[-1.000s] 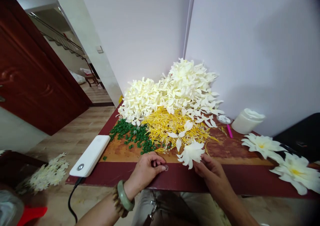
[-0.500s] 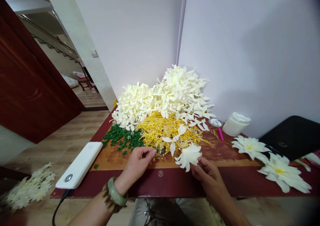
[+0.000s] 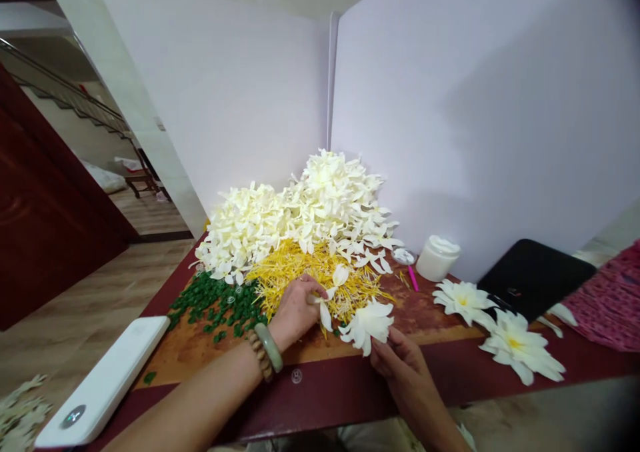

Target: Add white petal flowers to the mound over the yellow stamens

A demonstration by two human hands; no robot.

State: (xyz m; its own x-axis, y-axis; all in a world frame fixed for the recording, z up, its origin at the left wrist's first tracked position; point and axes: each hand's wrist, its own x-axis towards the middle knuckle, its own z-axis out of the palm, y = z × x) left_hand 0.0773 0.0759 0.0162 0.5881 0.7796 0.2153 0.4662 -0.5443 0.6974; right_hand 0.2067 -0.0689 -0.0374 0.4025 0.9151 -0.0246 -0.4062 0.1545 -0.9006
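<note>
head view: the left hand (image 3: 297, 312) is closed to a pinch, its fingertips (image 3: 319, 295) together on a small spray of white petals (image 3: 327, 303). the spray stands over the yellow stamen strands (image 3: 313, 272). the right hand (image 3: 403, 375) is clamped on a white open flower (image 3: 367, 327), its fingers (image 3: 383, 352) against the flower's underside. flower and spray are near each other but not touching, with a narrow gap between the two hands. the left wrist carries a jade bangle (image 3: 269, 347) and a wooden bead bracelet (image 3: 259, 354).

room for movement: the table's maroon front edge (image 3: 320, 399) runs below both hands. green beads (image 3: 215, 302) lie just left of the left hand, and a mound of cream-white petals (image 3: 295, 219) sits beyond it, against the wall corner. to the right, open tabletop separates the right hand from two finished white flowers (image 3: 463, 302) (image 3: 520, 349). a white jar (image 3: 437, 259) and a pink marker (image 3: 413, 279) stand further back. a flat white corded device (image 3: 103, 382) lies at the left end of the table.
</note>
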